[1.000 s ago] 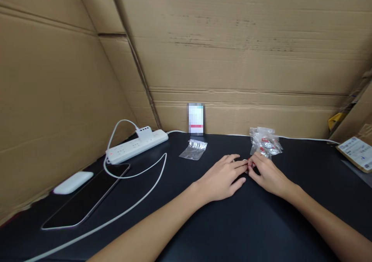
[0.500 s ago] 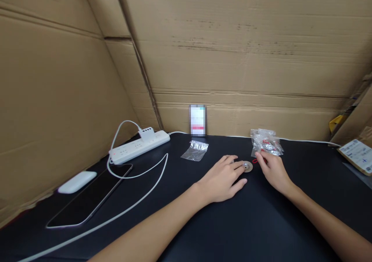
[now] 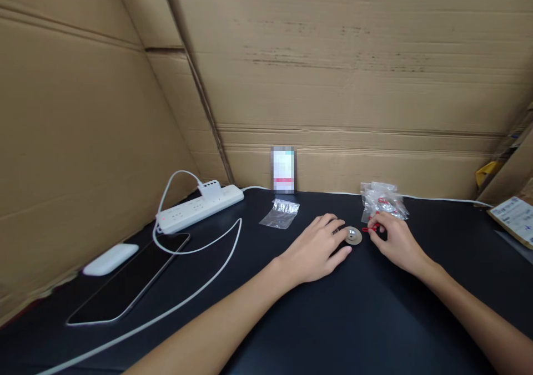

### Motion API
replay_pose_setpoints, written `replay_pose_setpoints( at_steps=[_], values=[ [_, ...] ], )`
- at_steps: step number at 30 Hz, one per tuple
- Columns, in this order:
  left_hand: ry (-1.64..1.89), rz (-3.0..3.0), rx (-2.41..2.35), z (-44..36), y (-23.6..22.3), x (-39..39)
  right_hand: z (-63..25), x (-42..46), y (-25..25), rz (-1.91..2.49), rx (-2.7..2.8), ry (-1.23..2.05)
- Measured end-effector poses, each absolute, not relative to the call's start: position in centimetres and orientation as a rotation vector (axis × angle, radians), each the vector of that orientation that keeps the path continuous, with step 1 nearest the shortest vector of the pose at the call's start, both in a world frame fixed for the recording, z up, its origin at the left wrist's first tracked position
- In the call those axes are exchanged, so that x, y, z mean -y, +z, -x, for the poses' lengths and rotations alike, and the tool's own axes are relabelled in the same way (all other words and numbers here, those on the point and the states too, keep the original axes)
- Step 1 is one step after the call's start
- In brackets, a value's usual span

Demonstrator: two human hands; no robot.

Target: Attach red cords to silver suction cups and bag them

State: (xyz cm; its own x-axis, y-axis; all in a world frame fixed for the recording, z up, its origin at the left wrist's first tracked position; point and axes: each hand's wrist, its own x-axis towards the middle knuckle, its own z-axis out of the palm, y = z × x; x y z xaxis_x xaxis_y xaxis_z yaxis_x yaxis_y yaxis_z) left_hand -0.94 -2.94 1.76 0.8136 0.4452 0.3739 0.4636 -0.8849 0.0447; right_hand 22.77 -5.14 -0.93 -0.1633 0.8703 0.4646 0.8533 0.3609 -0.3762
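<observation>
My left hand point(image 3: 318, 248) lies on the black table with its fingers apart, the index fingertip at the left edge of a small round metal disc point(image 3: 353, 236) with a dark centre hole. Right of the disc, my right hand point(image 3: 395, 239) pinches a red cord point(image 3: 366, 229), whose loop sticks out to the left of the fingertips. Part of the cord is hidden behind the fingers. Just beyond that hand sits a heap of clear plastic bags point(image 3: 381, 194) with red cord showing inside.
A flat clear bag point(image 3: 281, 215) lies before an upright blurred screen point(image 3: 283, 170). On the left are a white power strip point(image 3: 200, 208) with cables, a dark tablet-like device point(image 3: 129, 283) and a white case point(image 3: 111, 259). A labelled packet point(image 3: 514, 219) lies right. Cardboard walls point(image 3: 353, 86) enclose the table.
My right hand's fingers have curled in around the red cord and shifted slightly right. My left index finger has drawn back a little, so more of the disc shows.
</observation>
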Motion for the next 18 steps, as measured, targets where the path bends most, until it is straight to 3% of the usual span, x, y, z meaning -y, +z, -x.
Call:
replay_pose_setpoints(
  at_steps=[18],
  values=[
    [-0.666, 3.063, 0.992, 2.5, 2.1, 1.0, -23.4, 5.3, -0.9, 1.516, 2.125, -0.073]
  ],
)
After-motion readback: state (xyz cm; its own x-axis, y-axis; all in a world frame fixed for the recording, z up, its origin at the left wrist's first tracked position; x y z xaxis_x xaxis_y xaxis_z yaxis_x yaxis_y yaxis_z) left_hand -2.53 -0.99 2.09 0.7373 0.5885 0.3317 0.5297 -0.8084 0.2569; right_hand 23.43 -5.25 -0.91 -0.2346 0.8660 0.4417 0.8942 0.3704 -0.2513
